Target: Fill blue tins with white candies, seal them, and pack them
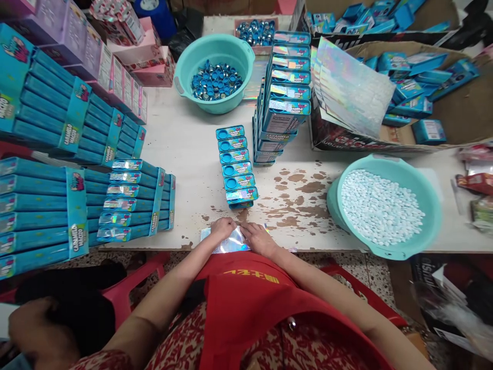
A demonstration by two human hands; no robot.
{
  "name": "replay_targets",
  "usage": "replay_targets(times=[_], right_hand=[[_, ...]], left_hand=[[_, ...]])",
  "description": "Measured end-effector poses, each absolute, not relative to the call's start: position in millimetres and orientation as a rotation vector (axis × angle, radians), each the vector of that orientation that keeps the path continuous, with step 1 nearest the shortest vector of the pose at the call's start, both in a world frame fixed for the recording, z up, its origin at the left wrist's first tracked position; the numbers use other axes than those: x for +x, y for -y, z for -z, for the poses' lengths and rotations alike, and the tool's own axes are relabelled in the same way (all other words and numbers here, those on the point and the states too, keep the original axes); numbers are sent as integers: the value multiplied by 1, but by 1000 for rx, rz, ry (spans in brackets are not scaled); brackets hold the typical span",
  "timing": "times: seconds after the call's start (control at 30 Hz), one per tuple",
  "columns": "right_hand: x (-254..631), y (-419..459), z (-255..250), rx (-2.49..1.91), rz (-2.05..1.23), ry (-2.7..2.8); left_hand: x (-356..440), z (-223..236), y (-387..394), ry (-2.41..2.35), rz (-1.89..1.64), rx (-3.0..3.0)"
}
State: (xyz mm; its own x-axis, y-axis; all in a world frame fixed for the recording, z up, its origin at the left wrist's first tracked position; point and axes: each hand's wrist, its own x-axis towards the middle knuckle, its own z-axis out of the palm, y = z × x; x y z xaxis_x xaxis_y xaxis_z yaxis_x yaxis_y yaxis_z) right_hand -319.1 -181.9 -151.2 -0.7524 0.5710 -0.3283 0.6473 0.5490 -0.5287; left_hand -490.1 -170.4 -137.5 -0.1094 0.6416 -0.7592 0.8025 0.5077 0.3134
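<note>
A shiny holographic sheet (231,243), which looks like a sticker sheet, lies at the table's front edge against the red apron. My left hand (222,229) is closed at its upper edge with the fingers curled in. My right hand (260,239) comes from the other side, its fingertips pinched together close to the left ones. Exactly what lies between the fingertips is too small to make out. Just beyond the hands stands a row of small blue candy boxes (238,168) with round recesses on top; the nearest carries a shiny label.
Stacked blue boxes (283,97) stand behind right. A teal basin (213,103) holds blue-and-silver caps; another teal basin (335,200) holds white candies. Holographic sheets (348,92) lean on a carton (396,144) of blue boxes. Banded blue packs (77,205) fill the left. Another person's arm (38,329) shows lower left.
</note>
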Motion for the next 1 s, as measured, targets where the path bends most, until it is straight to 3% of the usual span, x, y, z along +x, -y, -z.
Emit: replay_targets(times=[0.23,0.47,0.7,0.9,1.0], right_hand=[[-320,181,151,1432,984,-2618],[-321,184,154,1259,926,-2644],[-325,180,145,1379,1013,-2630],[-306,167,79,1801,1631,-2484],[-298,161,34,1947,1939,-2363]], left_hand=[[-490,140,171,-1821,211,1222],[-489,137,172,-1837,217,1220],[-489,142,173,-1829,176,1236],[-494,127,181,-1792,38,1360],[-497,88,188,-1625,-446,1417]])
